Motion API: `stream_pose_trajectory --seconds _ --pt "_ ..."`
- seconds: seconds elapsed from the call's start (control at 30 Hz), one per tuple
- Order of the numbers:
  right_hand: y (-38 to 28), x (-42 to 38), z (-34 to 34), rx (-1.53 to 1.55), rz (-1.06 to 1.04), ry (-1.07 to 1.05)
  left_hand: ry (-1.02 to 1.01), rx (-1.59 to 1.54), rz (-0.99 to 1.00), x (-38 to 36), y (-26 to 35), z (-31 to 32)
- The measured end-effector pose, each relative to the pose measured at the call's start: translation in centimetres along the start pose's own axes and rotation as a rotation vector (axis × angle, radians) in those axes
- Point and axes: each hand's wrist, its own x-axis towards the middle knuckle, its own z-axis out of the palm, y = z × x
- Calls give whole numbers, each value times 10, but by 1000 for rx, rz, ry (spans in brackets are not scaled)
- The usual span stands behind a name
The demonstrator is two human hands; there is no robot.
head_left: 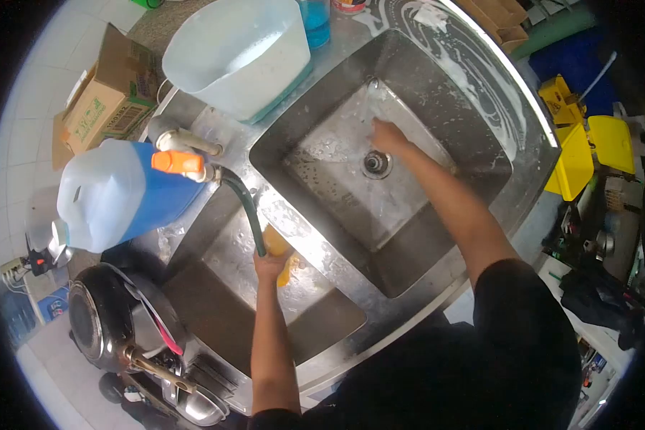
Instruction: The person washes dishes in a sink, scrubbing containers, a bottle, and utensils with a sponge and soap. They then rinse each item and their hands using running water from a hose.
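Observation:
My left hand (271,266) is low in the left sink basin (211,304), its fingers closed around a yellow-orange item (273,241) that shows on both sides of them. The end of a dark green hose (247,204) comes down right at this hand. Over the right basin (330,236), my right hand (390,137) is curled, with one fingertip pointing toward the far wall. I cannot tell what, if anything, is in it. Just below it lies the round drain (376,165). Wet streaks and droplets cover the basin floor.
An orange-handled tap (177,162) feeds the hose. Behind the basins stand a large whitish tub (215,61) and a jug of blue liquid (122,193). A cardboard box (107,100) is farther back. Stacked pans (97,315) crowd the left side. Suds (473,79) coat the right rim.

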Motion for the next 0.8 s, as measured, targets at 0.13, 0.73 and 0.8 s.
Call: stream_pose_trajectory --seconds 0.13,0.73,0.8 --pt "27 81 49 -54 -54 148 31 -296 69 -46 11 -3" --pt "40 70 100 42 221 377 72 -267 66 -60 2 -39" --pt "37 62 88 8 158 201 -29 -317 84 -65 -32 -38"
